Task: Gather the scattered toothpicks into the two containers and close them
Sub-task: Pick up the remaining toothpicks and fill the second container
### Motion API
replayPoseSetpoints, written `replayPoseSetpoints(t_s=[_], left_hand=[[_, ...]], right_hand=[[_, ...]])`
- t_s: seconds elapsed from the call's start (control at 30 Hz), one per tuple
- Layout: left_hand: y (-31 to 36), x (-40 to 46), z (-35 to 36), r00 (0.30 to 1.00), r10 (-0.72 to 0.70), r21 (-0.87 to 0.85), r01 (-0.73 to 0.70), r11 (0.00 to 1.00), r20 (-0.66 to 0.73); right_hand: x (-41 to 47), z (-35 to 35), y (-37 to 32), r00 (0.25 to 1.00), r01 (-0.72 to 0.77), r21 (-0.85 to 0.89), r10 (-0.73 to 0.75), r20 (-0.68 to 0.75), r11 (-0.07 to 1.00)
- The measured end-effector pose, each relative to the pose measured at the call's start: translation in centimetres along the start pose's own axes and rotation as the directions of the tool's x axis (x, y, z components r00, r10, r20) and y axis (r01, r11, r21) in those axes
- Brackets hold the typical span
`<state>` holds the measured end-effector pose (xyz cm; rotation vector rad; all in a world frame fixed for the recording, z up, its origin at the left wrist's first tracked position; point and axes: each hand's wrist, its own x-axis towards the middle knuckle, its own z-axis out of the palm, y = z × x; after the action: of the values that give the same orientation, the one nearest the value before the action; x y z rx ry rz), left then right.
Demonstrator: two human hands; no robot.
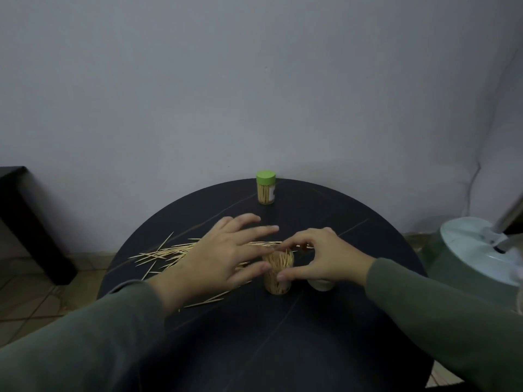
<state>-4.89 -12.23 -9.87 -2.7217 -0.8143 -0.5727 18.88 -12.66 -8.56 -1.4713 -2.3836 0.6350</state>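
Note:
An open clear container (pixel 278 274) packed with upright toothpicks stands mid-table. My right hand (pixel 319 257) curls round it, thumb low on its side and fingers over the rim. My left hand (pixel 226 250) hovers just left of it with fingers spread and straight, thumb near the container's side. Scattered toothpicks (pixel 167 251) lie on the table to the left and under my left hand. A second container (pixel 265 187) with a green lid on stands at the table's far edge. A white lid (pixel 321 284) sits under my right hand.
The round black table (pixel 283 349) stands against a pale wall. A dark piece of furniture (pixel 25 222) is at the left. A pale green round appliance base (pixel 475 250) stands at the right on the floor.

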Motion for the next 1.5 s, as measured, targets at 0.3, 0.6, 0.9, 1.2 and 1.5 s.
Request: replayPoseSetpoints(t_s=[0.3,0.6,0.9,1.2,1.5], left_hand=[[0.6,0.3,0.3,0.998,0.018,-0.084,-0.012,0.996,0.063],[0.2,0.3,0.1,0.994,0.002,-0.167,0.017,0.986,0.112],[-1.8,-0.8,-2.4,0.906,-0.330,-0.262,0.397,0.880,0.266],[-2.3,-2.6,-3.3,0.469,-0.373,0.043,0.576,0.817,0.801],[-1.9,-2.8,-2.1,0.559,-0.385,-0.045,0.606,0.794,0.735]], right_hand=[[0.2,0.2,0.3,1.000,0.025,-0.003,-0.025,-0.017,1.000],[0.6,0.3,1.1,0.997,-0.001,-0.046,0.004,0.073,0.999],[1.7,-0.6,1.9,1.000,-0.014,-0.240,0.008,-0.025,0.971],[3.2,0.4,2.1,0.985,-0.170,-0.505,0.167,-0.052,0.846],[5.2,1.4,1.9,0.980,-0.198,-0.518,0.188,-0.072,0.832]])
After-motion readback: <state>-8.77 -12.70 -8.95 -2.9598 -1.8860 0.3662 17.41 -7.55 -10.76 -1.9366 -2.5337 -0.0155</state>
